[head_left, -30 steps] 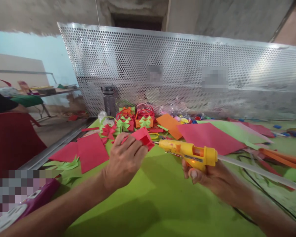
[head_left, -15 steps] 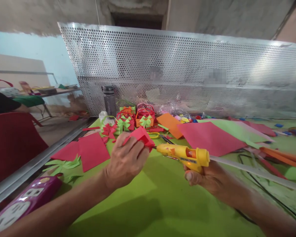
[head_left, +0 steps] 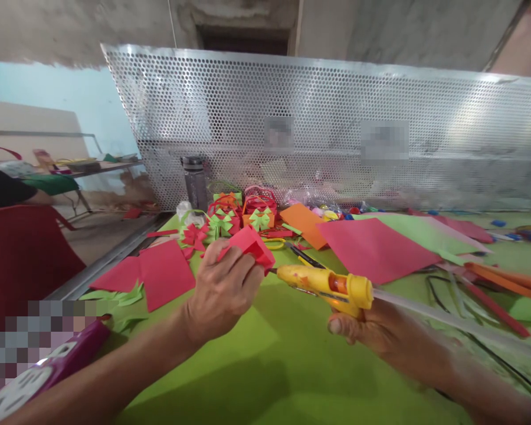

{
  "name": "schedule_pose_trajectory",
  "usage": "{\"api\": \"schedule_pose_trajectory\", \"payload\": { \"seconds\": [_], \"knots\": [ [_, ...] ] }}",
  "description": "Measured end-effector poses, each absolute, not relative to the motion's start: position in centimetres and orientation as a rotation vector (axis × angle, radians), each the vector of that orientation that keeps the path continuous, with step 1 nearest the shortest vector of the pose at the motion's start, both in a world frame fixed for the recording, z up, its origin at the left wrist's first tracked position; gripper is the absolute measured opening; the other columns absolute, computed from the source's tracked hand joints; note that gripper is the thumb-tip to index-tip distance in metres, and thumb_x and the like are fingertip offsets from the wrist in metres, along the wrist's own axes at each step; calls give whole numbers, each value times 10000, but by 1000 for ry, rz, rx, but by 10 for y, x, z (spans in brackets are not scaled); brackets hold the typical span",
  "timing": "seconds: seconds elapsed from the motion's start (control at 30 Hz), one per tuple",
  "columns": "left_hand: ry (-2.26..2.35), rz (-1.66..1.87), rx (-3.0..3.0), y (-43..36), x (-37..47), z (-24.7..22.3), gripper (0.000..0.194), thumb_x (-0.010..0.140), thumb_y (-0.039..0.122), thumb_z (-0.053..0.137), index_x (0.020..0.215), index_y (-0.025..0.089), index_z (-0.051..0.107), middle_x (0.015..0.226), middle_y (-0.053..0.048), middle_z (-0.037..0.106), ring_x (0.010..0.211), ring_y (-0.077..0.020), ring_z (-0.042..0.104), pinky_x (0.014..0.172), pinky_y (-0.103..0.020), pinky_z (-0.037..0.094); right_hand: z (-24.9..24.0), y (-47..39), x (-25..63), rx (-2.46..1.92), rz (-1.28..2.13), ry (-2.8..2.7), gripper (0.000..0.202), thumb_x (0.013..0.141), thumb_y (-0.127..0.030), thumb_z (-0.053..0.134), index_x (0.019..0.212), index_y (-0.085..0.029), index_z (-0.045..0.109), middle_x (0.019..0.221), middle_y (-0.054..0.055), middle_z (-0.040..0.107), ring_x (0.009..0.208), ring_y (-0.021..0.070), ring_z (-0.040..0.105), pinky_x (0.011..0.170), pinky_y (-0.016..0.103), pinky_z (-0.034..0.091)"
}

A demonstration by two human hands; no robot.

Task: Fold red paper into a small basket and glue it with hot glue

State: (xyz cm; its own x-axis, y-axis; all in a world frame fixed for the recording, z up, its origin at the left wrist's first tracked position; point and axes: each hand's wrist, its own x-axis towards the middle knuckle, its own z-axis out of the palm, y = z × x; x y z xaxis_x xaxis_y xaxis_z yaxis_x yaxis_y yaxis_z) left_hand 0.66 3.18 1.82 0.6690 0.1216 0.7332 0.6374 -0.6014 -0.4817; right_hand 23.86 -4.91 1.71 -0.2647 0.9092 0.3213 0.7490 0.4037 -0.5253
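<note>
My left hand (head_left: pixel 225 289) is closed around a folded red paper box (head_left: pixel 250 242), held above the green tabletop (head_left: pixel 292 366). In my right hand (head_left: pixel 371 330) is a yellow hot glue gun (head_left: pixel 325 286), its dark nozzle pointing left at the near edge of the box. Whether the tip touches the paper, I cannot tell. A long clear glue stick (head_left: pixel 425 307) juts out from the rear of the gun. My left fingertips are hidden behind the box and knuckles.
Small paper baskets with bows (head_left: pixel 260 219) and a grey bottle (head_left: pixel 195 183) stand at the back, before a perforated metal panel (head_left: pixel 336 118). Red sheets (head_left: pixel 166 274), a box cutter (head_left: pixel 307 257) and a purple power strip (head_left: pixel 71 354) lie around. A black cord (head_left: pixel 504 354) runs at right.
The glue gun and the red box have shifted slightly left, the gun a little lower with its nozzle still by the box edge. Both grips look the same.
</note>
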Motion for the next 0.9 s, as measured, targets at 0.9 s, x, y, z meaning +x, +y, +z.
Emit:
{"api": "schedule_pose_trajectory", "payload": {
  "seconds": [0.9],
  "knots": [
    [-578,-892,-2096,31,9,18,168,784,87,528,646,155,597,587,-14,604,587,-172,513,720,-393,405,10,-53,237,-1540,262,-1988,447,765,-600,458,987,-272,667,809,63,665,705,237,609,601,375,535]
  ]
}}
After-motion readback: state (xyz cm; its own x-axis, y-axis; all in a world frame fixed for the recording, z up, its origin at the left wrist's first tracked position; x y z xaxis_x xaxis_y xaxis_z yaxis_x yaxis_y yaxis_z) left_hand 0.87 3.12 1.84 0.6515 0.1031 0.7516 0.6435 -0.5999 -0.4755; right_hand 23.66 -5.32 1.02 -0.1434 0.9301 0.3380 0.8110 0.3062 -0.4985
